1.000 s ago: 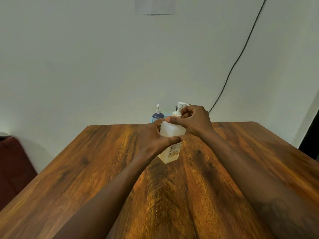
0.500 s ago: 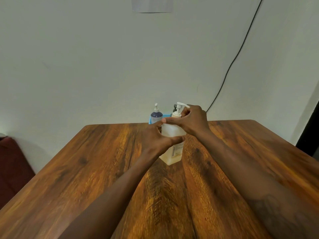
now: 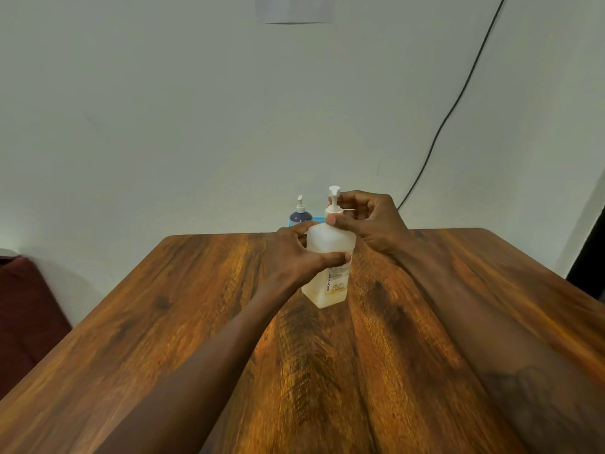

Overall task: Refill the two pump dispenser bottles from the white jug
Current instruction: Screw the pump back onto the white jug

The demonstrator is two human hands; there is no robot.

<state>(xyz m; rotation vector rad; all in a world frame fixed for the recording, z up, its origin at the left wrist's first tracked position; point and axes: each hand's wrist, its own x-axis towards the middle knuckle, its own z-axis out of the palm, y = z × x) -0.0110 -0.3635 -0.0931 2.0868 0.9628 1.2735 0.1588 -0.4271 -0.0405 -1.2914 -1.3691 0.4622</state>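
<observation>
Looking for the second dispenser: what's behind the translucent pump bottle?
A dark blue pump bottle stands behind it by the wall, next to something light blue. The left hand, right hand and translucent bottle hide anything else.

Open tabletop [image 3: 163,322] left and right — blue bottle [image 3: 300,216] stands just behind the clear bottle [image 3: 332,244]

In the left hand's [image 3: 294,257] grip the bottle [image 3: 330,240] is frosted, translucent plastic, matt and smooth. Below the fingers its label [image 3: 337,283] looks like slightly glossy paper. Above that grip, the pump [image 3: 334,198] held by the right hand [image 3: 370,221] is smooth white plastic. Under the grip the table [image 3: 196,322] shows wood grain with a soft sheen. Behind the grip, the dark blue bottle [image 3: 300,216] looks plastic. The wall [image 3: 163,126] is matt. Far left of the grip, the dark red seat [image 3: 26,306] may be cloth.
</observation>
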